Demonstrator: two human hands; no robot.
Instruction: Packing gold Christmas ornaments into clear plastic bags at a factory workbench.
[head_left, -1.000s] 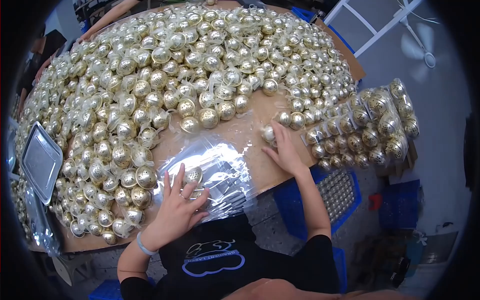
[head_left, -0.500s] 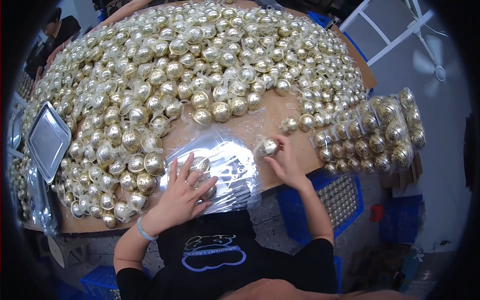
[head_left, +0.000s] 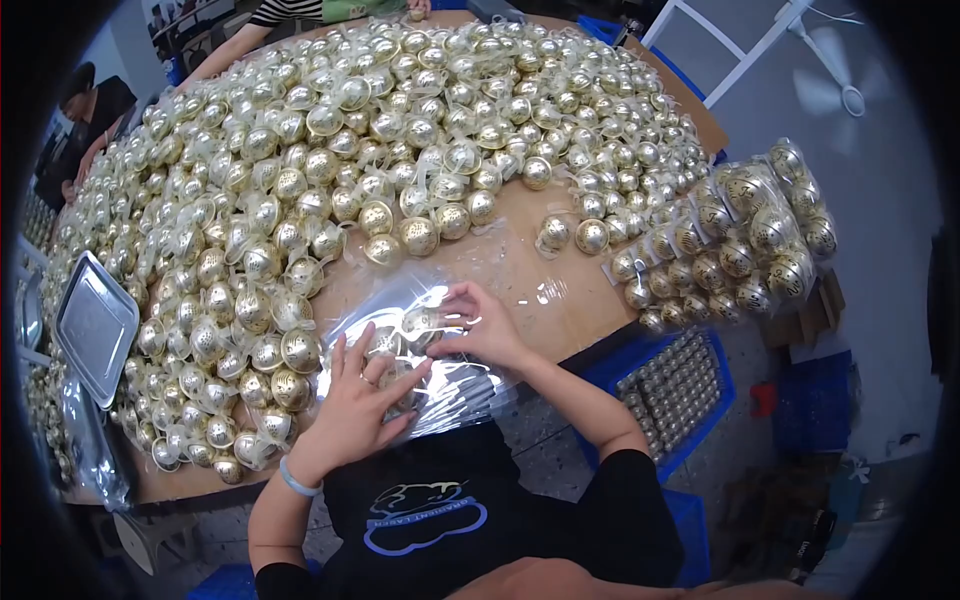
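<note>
A stack of clear plastic bags (head_left: 465,390) lies at the table's near edge in front of me. Several metallic gold baubles rest on the stack, partly hidden beneath my fingers. My left hand (head_left: 362,400) has its fingers spread over these baubles and touches them from the left. Coming in from the right, my right hand (head_left: 482,328) has curled fingers around a gold bauble (head_left: 420,322) with a pale ribbon, right beside the others on the bags. Past the bags, a row of loose baubles (head_left: 419,236) borders a big pile of the same kind.
A metal tray (head_left: 98,328) tilts on the pile at left, above bundled clear plastic (head_left: 95,440). Packed baubles (head_left: 735,245) are stacked at the right corner. A blue crate (head_left: 690,400) of baubles stands below the table edge. Two people are across the table; a fan (head_left: 835,75) spins.
My right hand has carried its bauble leftward from the bare tabletop to the group on the bags. My left hand stays spread in place. The whole view has shifted slightly.
</note>
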